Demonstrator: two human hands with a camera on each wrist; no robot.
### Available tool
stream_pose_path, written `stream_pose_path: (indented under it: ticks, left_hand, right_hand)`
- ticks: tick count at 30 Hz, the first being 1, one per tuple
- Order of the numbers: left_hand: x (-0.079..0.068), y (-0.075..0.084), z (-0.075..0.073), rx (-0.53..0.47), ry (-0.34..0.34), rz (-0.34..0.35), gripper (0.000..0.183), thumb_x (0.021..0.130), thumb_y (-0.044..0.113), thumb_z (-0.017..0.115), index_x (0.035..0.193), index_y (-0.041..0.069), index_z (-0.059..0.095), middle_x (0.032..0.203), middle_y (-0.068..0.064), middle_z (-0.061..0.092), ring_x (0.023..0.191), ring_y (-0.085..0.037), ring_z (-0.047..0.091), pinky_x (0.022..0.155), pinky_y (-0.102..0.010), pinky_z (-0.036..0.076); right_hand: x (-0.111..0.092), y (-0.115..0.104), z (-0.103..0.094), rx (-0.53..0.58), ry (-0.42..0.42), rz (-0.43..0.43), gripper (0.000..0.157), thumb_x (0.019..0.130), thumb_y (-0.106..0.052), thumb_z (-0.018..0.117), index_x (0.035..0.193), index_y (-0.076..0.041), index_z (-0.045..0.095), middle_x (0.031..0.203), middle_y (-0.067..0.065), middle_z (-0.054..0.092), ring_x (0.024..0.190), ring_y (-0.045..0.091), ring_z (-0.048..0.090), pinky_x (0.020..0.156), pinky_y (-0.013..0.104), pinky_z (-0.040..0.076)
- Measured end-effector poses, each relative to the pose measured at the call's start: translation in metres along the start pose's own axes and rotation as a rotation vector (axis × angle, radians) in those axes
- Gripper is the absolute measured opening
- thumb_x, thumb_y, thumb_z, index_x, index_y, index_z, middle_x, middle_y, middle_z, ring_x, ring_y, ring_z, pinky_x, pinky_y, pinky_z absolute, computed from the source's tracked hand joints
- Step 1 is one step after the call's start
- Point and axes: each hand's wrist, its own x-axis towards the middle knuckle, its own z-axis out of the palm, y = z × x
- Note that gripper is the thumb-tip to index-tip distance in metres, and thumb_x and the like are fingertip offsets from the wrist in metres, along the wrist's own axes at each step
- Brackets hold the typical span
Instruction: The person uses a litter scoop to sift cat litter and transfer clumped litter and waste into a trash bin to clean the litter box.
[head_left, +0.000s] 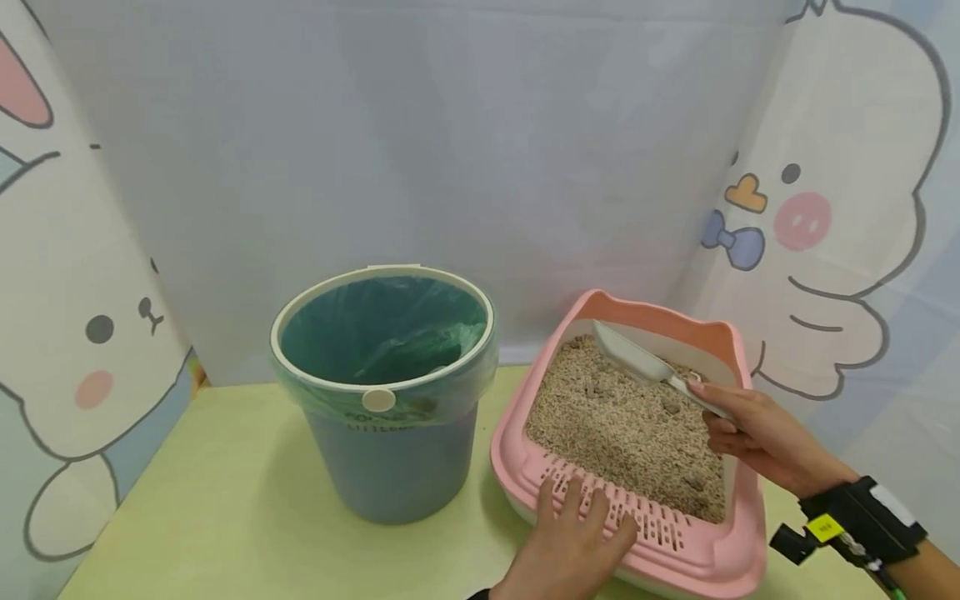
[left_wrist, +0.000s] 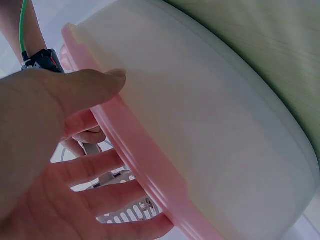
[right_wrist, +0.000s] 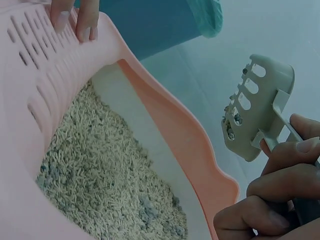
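My right hand grips the handle of a grey slotted litter scoop, held above the litter box. A few small clumps cling along the slotted part of the scoop in the right wrist view. Below it, beige pellet litter with scattered darker clumps fills the pink-rimmed litter box. My left hand holds the box's near edge. In the left wrist view its thumb lies against the outer side, with the other fingers over the slotted pink rim.
A blue-grey bin stands left of the litter box, lined with a translucent green bag folded over its rim. Both stand on a yellow-green table. A pale curtain with cartoon animals closes off the back and sides.
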Motion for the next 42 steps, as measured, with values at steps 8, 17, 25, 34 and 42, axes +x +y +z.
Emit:
stream_pose_path:
  ticks: [8,17,25,34,42]
  left_hand:
    - [0.000,0.000,-0.003,0.007,-0.032,0.012,0.037,0.104,0.046,0.055,0.139,0.033,0.052,0.137,-0.001,0.067,0.128,-0.030,0.065,0.100,-0.052,0.058]
    - [0.000,-0.001,-0.002,-0.022,-0.018,0.005,0.036,0.104,0.042,0.057,0.139,0.032,0.054,0.136,-0.002,0.067,0.128,-0.031,0.065,0.098,-0.052,0.059]
    - [-0.001,-0.001,-0.001,-0.035,-0.041,0.009,0.037,0.107,0.050,0.050,0.139,0.032,0.052,0.138,-0.001,0.066,0.129,-0.030,0.064,0.097,-0.052,0.060]
    - [0.000,-0.001,0.002,-0.007,0.018,-0.002,0.035,0.103,0.041,0.058,0.137,0.033,0.054,0.135,0.000,0.067,0.126,-0.028,0.065,0.097,-0.051,0.059]
    - [0.000,0.000,-0.001,-0.035,-0.037,-0.001,0.041,0.103,0.050,0.056,0.140,0.033,0.052,0.138,-0.002,0.066,0.131,-0.031,0.063,0.102,-0.053,0.057]
  right_hand:
    - [-0.003,0.005,-0.002,-0.516,0.340,-0.041,0.052,0.107,-0.036,0.060,0.148,-0.004,0.058,0.080,-0.020,0.053,0.070,0.007,0.051,0.068,0.022,0.043]
    - [-0.006,0.009,0.002,-0.860,0.481,-0.204,0.043,0.102,-0.034,0.069,0.135,-0.007,0.070,0.120,0.018,0.073,0.054,0.010,0.037,0.053,0.029,0.035]
    - [-0.008,0.013,0.000,-0.899,0.523,-0.233,0.038,0.102,-0.032,0.068,0.134,-0.010,0.072,0.129,0.024,0.070,0.074,0.000,0.057,0.061,0.023,0.040]
    - [-0.006,0.007,0.002,-0.890,0.515,-0.167,0.046,0.102,-0.038,0.067,0.135,-0.005,0.070,0.097,0.008,0.072,0.070,0.009,0.056,0.058,0.028,0.037]
    - [-0.004,-0.005,0.007,-0.663,0.374,0.010,0.061,0.105,-0.042,0.062,0.147,0.001,0.057,0.070,-0.007,0.049,0.064,0.015,0.044,0.064,0.029,0.035]
